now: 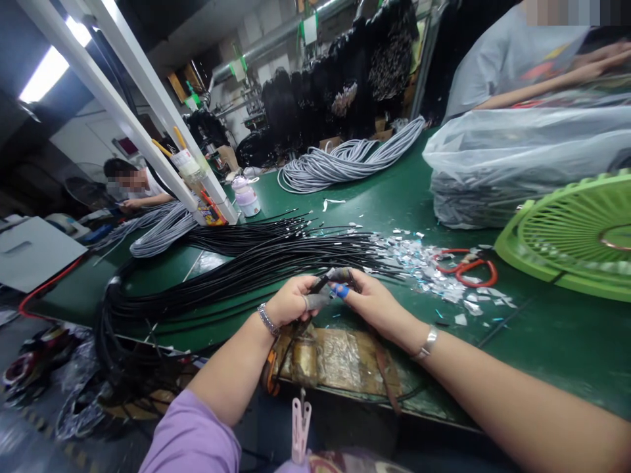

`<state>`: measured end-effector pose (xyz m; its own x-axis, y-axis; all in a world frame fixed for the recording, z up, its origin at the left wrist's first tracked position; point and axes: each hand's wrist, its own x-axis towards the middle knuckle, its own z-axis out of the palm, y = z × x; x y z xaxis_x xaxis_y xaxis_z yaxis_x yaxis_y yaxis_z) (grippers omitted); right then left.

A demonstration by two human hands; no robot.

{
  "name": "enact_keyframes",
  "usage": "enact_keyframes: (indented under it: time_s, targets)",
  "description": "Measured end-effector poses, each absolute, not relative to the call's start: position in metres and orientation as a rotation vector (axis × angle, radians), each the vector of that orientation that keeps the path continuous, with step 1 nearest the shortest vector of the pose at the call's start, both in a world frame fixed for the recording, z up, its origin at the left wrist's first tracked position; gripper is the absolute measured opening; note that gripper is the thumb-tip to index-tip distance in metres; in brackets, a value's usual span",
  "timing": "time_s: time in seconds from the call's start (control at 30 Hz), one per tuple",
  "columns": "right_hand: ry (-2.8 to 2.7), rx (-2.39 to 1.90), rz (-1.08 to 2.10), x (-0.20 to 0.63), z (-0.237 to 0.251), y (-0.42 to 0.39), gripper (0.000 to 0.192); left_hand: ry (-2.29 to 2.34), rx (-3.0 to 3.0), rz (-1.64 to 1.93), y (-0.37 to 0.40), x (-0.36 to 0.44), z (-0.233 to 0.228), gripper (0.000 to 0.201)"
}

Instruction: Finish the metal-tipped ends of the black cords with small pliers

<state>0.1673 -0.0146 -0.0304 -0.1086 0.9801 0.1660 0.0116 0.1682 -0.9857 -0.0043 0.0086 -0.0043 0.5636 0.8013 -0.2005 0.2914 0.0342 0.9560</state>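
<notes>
My left hand (294,301) is closed around a black cable (320,284), with the thumb pressed on it. Grey wrapping covers part of that thumb. Fingers of my right hand (367,297) pinch at the same cable's end; blue tape circles the thumb and dark wrapping covers the forefinger. The exact tip of the cable is hidden between the fingers. Just beyond both hands lies a long bundle of black cables (256,256), its stripped ends pointing right. Scraps of foil and film (419,263) are scattered by those ends.
Red-handled scissors (476,272) lie beside a green fan (576,236) at right. Grey cable coils (345,161) and a lilac bottle (245,196) stand farther back. A plastic-wrapped pile (522,164) sits before a co-worker. White posts (162,125) rise at left; another person sits beyond.
</notes>
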Motion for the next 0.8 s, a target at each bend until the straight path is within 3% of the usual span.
enact_keyframes:
  time_s: [0.13, 0.3, 0.5, 0.8]
  targets:
    - [-1.279, -1.185, 1.143, 0.168, -0.03, -0.015, 0.028, 1.052, 1.771, 0.718, 0.01, -0.004, -0.009, 0.032]
    - [-1.189, -1.192, 1.369, 0.165, -0.022, -0.02, 0.042, 1.034, 2.019, 0.778, 0.01, -0.004, -0.009, 0.023]
    - [-1.159, -1.169, 1.507, 0.165, -0.019, -0.023, 0.042, 1.017, 1.97, 0.79, 0.01, -0.005, -0.009, 0.027]
    - [-1.51, -1.017, 1.234, 0.17, -0.019, -0.024, 0.036, 1.042, 1.608, 0.684, 0.008, -0.004, -0.004, 0.041]
